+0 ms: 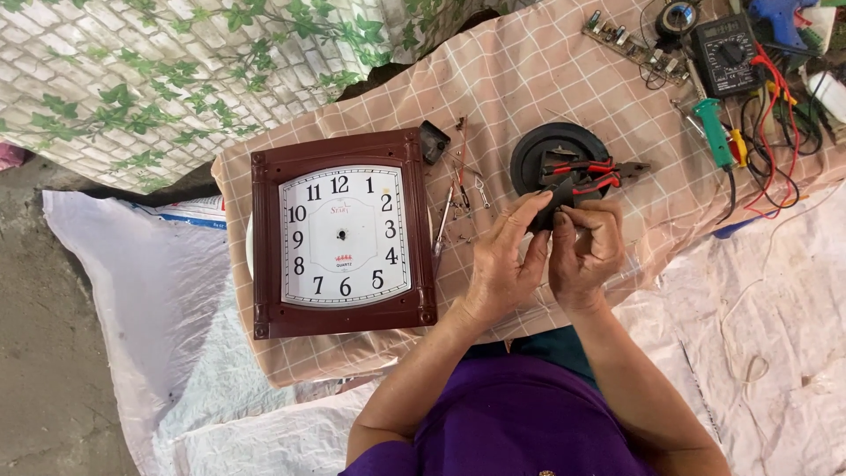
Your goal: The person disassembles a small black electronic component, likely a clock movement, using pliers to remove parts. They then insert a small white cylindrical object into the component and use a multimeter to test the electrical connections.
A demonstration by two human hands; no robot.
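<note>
My left hand and my right hand meet over the checked cloth and together grip a small black clock mechanism. Just behind my fingers lie red-handled pliers across a round black disc. To the left rests a square brown wall clock with a white dial and no hands on it. Between the clock and my hands lie loose clock hands and small metal parts.
At the far right are a black multimeter with red and black leads, a green-handled soldering iron, a circuit board and a solder reel. White sacks cover the ground; a leaf-patterned sheet lies beyond.
</note>
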